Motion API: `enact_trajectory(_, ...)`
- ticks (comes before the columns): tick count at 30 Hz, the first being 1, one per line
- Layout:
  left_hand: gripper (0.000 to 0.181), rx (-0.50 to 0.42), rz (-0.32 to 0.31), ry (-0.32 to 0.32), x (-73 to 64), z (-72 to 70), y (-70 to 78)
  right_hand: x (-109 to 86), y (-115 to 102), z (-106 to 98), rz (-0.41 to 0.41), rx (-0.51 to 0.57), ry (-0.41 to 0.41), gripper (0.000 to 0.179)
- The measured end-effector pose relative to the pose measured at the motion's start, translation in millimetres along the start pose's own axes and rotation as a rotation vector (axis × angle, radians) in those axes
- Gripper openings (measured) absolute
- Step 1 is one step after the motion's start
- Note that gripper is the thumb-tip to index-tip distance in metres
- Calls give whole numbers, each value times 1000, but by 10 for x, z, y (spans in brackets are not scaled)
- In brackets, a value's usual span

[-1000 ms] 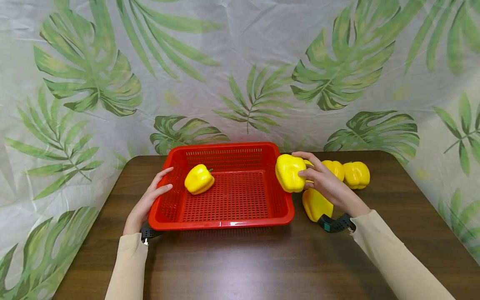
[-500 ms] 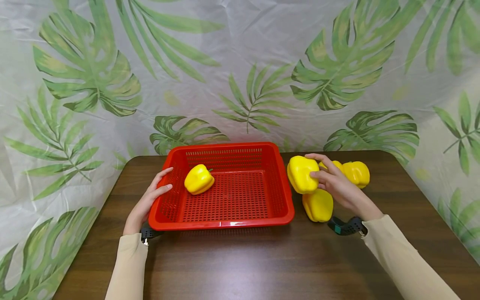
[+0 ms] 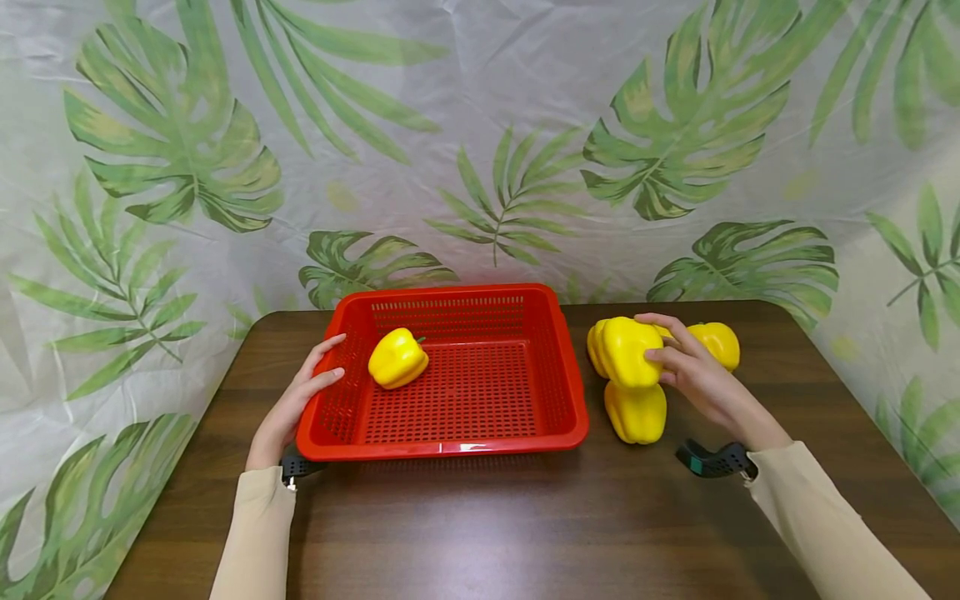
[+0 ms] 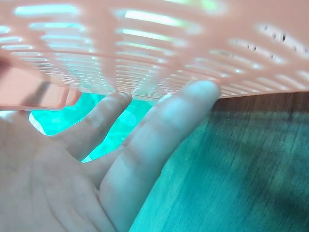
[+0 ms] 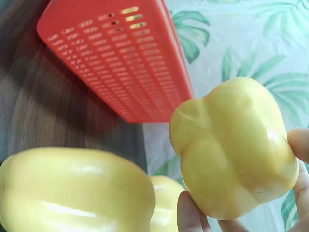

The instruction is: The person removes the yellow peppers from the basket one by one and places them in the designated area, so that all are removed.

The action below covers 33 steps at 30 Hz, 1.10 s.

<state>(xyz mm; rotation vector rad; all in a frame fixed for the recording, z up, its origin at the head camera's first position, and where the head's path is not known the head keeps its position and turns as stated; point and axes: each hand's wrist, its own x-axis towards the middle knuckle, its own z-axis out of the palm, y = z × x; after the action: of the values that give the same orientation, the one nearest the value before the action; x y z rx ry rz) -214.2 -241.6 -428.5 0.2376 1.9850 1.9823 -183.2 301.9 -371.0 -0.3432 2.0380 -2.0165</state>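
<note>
My right hand (image 3: 701, 375) pinches a yellow bell pepper (image 3: 632, 352) to the right of the red perforated basket (image 3: 442, 451). In the right wrist view, thumb and fingers press the sides of this pepper (image 5: 236, 145), whose lobed end faces the camera. It overlaps a second pepper (image 3: 595, 348) and a third pepper (image 3: 637, 417) in the head view. My left hand (image 3: 288, 408) holds the basket's left side, with two digits over the rim. More of its fingers (image 4: 145, 145) lie along the outer wall in the left wrist view. Inside the basket, one pepper (image 3: 398, 359) with a green stem lies toward the left.
Behind the right hand, another pepper (image 3: 717, 344) sits at the back right, beside one mostly hidden. The dark wooden table (image 3: 465, 525) ends at a hanging leaf-print cloth (image 3: 510, 100). In the right wrist view, a pepper (image 5: 77, 188) lies close to the camera.
My right hand has moved right, away from the basket's right rim, still carrying the pepper. A pepper behind it now shows on its left. The left hand and basket have stayed put.
</note>
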Motion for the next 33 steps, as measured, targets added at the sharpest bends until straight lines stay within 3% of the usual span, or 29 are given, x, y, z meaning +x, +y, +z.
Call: enact_trajectory(33, 59, 6, -3, 8, 4, 5, 0, -324, 307, -406, -58, 90, 110, 38)
